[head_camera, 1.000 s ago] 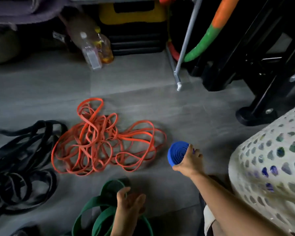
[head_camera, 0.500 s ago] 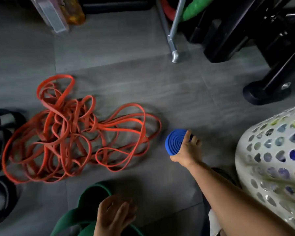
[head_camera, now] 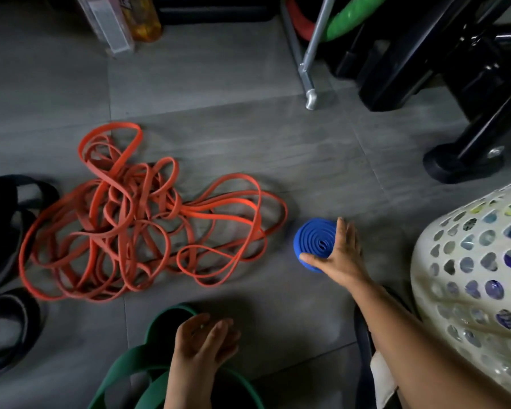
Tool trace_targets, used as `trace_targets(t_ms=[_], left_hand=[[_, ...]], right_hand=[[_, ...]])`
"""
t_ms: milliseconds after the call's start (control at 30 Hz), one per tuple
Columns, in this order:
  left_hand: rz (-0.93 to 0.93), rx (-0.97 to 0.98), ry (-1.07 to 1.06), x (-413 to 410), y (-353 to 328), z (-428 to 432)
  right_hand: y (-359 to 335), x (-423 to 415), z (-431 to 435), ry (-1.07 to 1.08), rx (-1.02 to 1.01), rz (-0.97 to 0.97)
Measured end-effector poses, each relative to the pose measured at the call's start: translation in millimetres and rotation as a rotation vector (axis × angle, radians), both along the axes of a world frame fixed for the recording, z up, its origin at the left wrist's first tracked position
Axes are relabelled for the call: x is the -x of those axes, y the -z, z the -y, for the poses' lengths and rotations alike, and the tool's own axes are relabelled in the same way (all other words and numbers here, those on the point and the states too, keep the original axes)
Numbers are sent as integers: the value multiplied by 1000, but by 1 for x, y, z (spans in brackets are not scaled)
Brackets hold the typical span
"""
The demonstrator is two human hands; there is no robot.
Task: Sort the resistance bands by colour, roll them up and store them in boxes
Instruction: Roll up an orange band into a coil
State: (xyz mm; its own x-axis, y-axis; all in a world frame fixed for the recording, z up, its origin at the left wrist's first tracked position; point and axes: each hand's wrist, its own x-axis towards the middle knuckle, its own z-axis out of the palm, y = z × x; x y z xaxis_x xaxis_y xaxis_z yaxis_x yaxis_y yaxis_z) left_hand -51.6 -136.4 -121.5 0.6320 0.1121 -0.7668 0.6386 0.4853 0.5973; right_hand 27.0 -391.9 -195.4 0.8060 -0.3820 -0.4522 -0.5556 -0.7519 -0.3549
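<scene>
R hand (head_camera: 337, 255) on blue roll (head_camera: 314, 242), centre-right
I see fingers straighter than before, thumb still pinching it; L hand (head_camera: 204, 340) slack, lower centre

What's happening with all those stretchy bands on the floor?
Someone is sorting exercise bands by colour. Their right hand grips a blue band rolled into a tight coil, next to a white basket with holes. Their left hand is open above some green bands. The orange bands lie in a tangled pile, and the black bands are loose too.
</scene>
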Motion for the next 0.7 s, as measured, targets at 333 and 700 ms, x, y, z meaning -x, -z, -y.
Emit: trace_targets(t_ms=[333,700], left_hand=[[15,-54,29,-8,10,2],[-1,-81,-22,-15,6,-15]], right_hand=[[4,-3,24,130,-78,80],[-8,-32,-138,-631,93,387]])
